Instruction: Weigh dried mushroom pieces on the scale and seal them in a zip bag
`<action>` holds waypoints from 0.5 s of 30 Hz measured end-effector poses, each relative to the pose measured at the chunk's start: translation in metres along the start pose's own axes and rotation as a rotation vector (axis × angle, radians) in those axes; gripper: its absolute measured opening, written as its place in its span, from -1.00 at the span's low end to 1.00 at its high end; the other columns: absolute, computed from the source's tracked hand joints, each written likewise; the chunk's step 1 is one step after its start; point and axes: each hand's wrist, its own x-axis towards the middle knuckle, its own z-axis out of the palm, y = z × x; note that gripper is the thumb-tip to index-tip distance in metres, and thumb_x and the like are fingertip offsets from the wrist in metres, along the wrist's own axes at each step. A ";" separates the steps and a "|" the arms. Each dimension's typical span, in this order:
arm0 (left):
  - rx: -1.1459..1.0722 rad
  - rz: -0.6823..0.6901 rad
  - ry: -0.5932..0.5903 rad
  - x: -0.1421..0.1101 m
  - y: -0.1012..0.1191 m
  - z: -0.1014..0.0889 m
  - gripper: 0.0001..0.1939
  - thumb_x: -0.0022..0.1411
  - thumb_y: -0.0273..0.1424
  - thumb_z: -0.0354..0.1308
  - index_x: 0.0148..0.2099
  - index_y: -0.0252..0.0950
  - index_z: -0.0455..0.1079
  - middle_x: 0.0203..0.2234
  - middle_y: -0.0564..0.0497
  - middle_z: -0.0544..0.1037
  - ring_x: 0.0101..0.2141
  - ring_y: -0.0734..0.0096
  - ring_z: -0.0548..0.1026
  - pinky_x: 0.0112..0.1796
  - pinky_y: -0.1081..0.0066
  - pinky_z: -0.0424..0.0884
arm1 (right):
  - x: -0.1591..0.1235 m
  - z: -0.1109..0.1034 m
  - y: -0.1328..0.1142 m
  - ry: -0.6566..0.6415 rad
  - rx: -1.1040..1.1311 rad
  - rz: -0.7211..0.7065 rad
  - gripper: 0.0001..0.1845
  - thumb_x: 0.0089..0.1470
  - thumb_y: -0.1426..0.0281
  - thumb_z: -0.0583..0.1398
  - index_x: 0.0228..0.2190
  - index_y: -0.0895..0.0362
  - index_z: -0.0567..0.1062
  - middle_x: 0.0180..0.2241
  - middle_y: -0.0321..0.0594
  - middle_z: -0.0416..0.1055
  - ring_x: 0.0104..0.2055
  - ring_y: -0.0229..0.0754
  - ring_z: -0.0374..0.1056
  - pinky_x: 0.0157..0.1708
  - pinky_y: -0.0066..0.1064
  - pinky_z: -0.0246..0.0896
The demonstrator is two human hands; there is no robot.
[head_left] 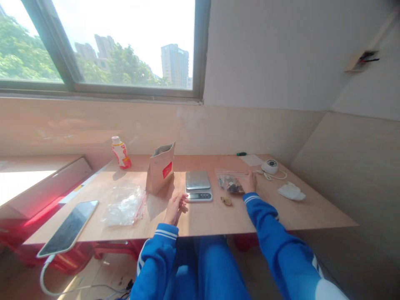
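Note:
My left hand (pixel 176 208) rests on the table with loosely bent fingers apart, holding nothing, its fingertips beside the front left corner of a digital kitchen scale (pixel 198 183). The scale's metal pan is bare. My right hand (pixel 252 183) is at the right edge of a clear zip bag (pixel 230 183) with dark and brownish pieces inside. Its fingers look closed on the bag's edge, though they are small and partly hidden. A tan, dried-looking piece (pixel 226 201) lies between the scale and my right sleeve.
Left of the scale stands an open kraft paper pouch (pixel 160 171), near clear plastic bags (pixel 123 206). A drink bottle (pixel 121 153) is behind, a charging phone (pixel 69 227) at the left edge. On the right are a white round device (pixel 270 166), a crumpled tissue (pixel 291 191) and a green marker (pixel 241 154).

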 end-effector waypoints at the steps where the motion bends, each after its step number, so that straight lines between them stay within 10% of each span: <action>1: 0.005 0.002 0.002 0.000 0.000 0.000 -0.53 0.01 -0.04 0.17 -0.27 -0.40 0.44 -0.60 0.09 0.39 -0.67 0.57 0.35 -0.69 0.54 0.26 | -0.004 -0.002 -0.005 0.051 -0.038 -0.038 -0.46 -0.06 0.26 0.23 -0.06 0.29 0.35 -0.04 0.30 0.28 0.02 0.20 0.19 -0.06 -0.08 0.08; 9: -0.005 0.007 -0.001 -0.002 0.002 0.003 -0.58 0.00 -0.08 0.20 -0.31 -0.38 0.45 -0.57 0.06 0.41 -0.61 0.59 0.31 -0.62 0.56 0.29 | -0.077 -0.031 -0.035 -0.016 -0.244 -0.398 -0.75 0.12 0.29 0.10 -0.20 0.09 0.47 -0.01 0.00 0.24 -0.04 0.10 0.20 -0.05 -0.05 0.06; 15: 0.007 0.019 0.006 -0.004 0.005 0.004 -0.57 -0.02 -0.06 0.19 -0.32 -0.37 0.45 -0.58 0.06 0.41 -0.60 0.57 0.31 -0.60 0.53 0.31 | -0.096 -0.036 -0.038 -0.541 -0.086 -0.590 -0.84 0.05 0.40 0.17 -0.27 0.09 0.49 -0.19 -0.10 0.38 -0.15 -0.03 0.28 -0.12 -0.22 0.20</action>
